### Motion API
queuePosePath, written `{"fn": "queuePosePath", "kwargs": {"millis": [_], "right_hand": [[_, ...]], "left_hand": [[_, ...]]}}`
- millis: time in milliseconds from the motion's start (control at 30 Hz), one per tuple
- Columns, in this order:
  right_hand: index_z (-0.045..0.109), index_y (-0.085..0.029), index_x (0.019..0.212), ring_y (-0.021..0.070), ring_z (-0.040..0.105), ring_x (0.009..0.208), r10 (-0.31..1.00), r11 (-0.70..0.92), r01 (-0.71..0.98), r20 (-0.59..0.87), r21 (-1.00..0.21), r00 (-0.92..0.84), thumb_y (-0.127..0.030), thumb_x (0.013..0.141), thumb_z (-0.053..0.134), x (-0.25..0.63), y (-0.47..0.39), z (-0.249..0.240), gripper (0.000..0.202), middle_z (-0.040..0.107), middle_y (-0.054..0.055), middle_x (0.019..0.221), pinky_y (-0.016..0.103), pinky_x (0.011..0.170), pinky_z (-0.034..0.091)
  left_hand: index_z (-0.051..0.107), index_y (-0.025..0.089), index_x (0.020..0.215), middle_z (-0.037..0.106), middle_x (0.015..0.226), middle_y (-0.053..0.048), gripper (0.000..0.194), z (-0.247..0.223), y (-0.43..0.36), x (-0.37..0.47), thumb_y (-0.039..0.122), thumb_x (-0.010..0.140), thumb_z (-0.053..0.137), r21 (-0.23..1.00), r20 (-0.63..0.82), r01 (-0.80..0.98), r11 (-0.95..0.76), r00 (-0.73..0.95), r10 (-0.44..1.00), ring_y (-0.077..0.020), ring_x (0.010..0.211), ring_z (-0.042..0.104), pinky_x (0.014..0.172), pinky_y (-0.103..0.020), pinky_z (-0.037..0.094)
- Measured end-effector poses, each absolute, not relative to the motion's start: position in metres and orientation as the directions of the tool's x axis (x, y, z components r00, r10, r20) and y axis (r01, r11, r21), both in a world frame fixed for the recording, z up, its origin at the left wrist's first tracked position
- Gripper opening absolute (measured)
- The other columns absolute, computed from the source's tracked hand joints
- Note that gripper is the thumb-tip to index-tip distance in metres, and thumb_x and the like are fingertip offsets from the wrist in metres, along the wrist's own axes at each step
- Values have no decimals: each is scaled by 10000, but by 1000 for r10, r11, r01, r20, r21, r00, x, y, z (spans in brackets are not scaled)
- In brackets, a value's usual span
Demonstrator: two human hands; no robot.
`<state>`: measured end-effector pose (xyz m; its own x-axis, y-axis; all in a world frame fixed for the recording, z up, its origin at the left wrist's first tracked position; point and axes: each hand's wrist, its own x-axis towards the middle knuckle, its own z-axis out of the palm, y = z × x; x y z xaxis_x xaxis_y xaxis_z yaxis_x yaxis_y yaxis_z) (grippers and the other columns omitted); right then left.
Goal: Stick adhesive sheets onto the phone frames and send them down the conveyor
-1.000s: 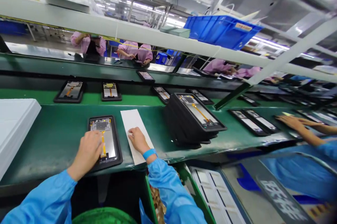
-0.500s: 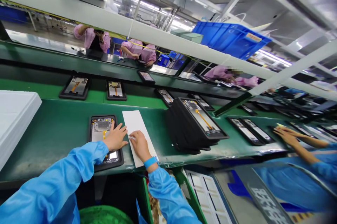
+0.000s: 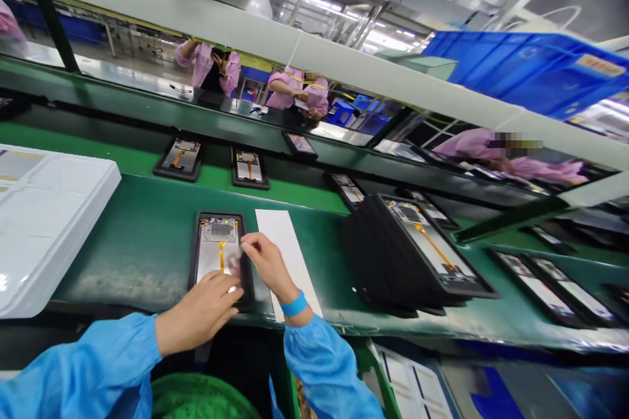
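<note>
device [image 3: 209,260] on bench [image 3: 137,242] | tray [image 3: 59,216] left of it | sheet [image 3: 291,250] just right | stack of devices [image 3: 417,252] farther right

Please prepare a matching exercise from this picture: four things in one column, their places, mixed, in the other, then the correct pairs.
Things
1. Wristband
2. Blue bin
3. Left hand
4. White strip

Places
A. Up by the white beam
B. Between the opened device and the black stack
C. Around the right wrist
D. At the opened device's near end

Pairs: 1-C, 2-A, 3-D, 4-B
</note>
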<state>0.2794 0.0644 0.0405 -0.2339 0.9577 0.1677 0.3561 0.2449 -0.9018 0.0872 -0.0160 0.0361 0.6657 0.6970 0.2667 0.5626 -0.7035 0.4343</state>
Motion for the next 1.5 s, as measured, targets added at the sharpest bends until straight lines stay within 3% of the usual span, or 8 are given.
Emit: {"fn": "queuePosePath", "kwargs": {"millis": [100,233,667,933,1167,1367,1500], "right_hand": [[604,-205,801,179,608,957,937,281,449,141,-848,-319,-208,857,573,247,86,21,64,632,44,1020,332,861,474],[579,-205,710,192,585,1009,926,296,536,99,-791,-365,-138,815,601,226,111,1,126,622,38,964,370,945,442],[597,-200,696,200,551,994,906,357,618,98,-701,-412,-97,833,617,217,127,-11,173,614,44,925,365,936,426],[586,-209,764,204,519,991,906,393,652,154,-648,-394,-99,853,607,213,120,-15,143,584,43,957,376,941,413],[570,-212,903,183,523,890,929,363,720,176,-592,-324,-134,846,598,216,122,-13,101,546,27,957,321,837,434],[565,-223,798,200,536,840,943,332,767,178,-549,-280,-256,775,665,213,128,-10,108,562,17,865,327,780,438],[564,-216,729,212,557,778,945,327,750,218,-575,-244,-274,777,555,217,142,-7,76,543,20,760,364,774,457]], "left_hand": [[605,195,1188,641,1178,-112,281,28,-21,48,172,972,428,479,297,654,-585,507,809,-237,1098,576,959,-412,473],[607,194,1228,607,1244,-128,322,1,0,24,153,949,453,457,377,722,-520,372,848,-272,1167,526,955,-451,473],[590,193,1234,556,1283,-150,344,-4,30,39,119,930,447,325,389,786,-526,395,832,-292,1226,450,979,-492,431],[566,189,1263,535,1336,-140,344,-1,34,51,248,925,545,221,299,861,-459,388,872,-315,1252,425,1028,-517,349],[562,185,1290,586,1265,-150,351,2,35,54,287,961,497,195,314,880,-433,362,878,-309,1173,491,938,-494,380],[639,133,1164,634,1143,-174,298,1,33,70,171,957,428,182,293,908,-378,317,902,-304,1094,528,863,-470,413],[689,135,1060,552,1333,-199,274,17,33,53,318,936,528,143,365,913,-381,310,878,-337,1264,433,1011,-524,346]]}}
